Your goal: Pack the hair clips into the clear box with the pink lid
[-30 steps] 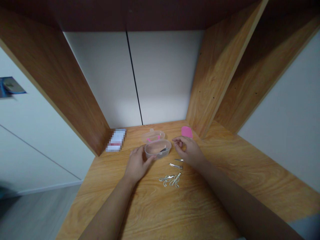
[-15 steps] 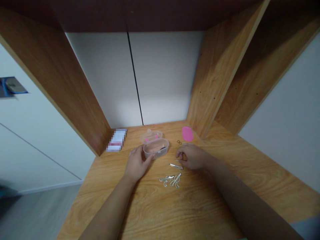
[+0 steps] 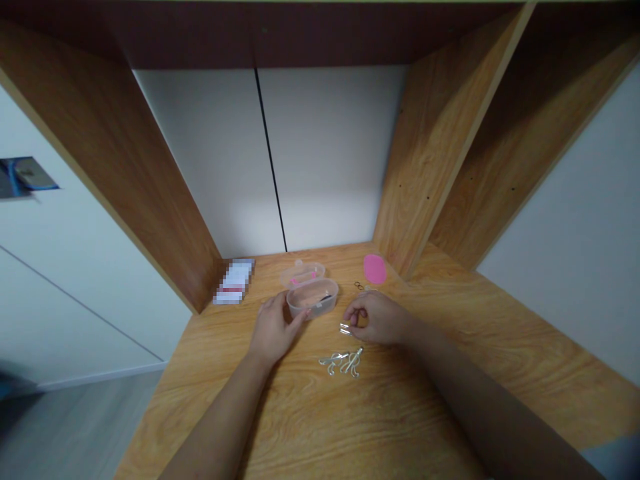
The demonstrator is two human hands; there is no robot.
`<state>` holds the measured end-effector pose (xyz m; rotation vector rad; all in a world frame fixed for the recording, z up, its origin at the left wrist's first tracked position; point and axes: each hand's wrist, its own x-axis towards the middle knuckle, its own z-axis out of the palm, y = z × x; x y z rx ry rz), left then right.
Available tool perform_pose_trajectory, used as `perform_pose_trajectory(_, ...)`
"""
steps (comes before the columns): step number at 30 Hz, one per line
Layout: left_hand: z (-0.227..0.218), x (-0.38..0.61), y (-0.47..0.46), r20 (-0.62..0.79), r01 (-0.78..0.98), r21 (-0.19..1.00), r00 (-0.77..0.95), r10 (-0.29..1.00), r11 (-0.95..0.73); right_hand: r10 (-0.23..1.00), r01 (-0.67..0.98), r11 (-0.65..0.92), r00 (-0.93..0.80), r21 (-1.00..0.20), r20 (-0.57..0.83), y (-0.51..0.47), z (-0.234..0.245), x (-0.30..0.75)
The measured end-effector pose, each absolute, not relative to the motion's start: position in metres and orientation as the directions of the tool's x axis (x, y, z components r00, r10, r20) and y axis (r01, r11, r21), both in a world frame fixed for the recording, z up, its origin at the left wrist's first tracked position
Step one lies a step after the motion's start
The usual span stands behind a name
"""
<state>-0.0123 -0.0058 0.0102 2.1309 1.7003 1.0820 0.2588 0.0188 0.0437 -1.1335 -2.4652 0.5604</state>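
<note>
Wood-grain desk (image 3: 320,427), wd. uprights (image 3: 430,140), wht. back panel (image 3: 330,167) w/ blk. seam (image 3: 271,157); gray flr. (image 3: 100,420) lower L.

A clear oval box (image 3: 320,308), its lid (image 3: 303,274) swung open behind, is steadied at its left side by the left hand (image 3: 273,330). Slim silver clips (image 3: 345,329) are pinched at the fingertips of the right hand (image 3: 376,319). Curly silver pieces (image 3: 344,362) are laid nearer on the wooden desk (image 3: 325,420); two dark rings (image 3: 359,285) and a pink oval piece (image 3: 375,269) are seen beyond the right hand.
</note>
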Motion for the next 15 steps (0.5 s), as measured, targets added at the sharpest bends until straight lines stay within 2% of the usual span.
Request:
perform_pose_trajectory(10,0.008,-0.012,-0.006,0.397,0.781,0.557,0.046,0.917,-0.281,0.706,0.611,0.688,-0.69,-0.392,0.162,0.011,0.046,0.253)
perform_pose_trajectory(15,0.008,-0.013,-0.006,0.405,0.767,0.569,0.051,0.913,-0.296,0.737,0.641,0.641,-0.667,-0.421,0.106,0.013,0.045,0.261)
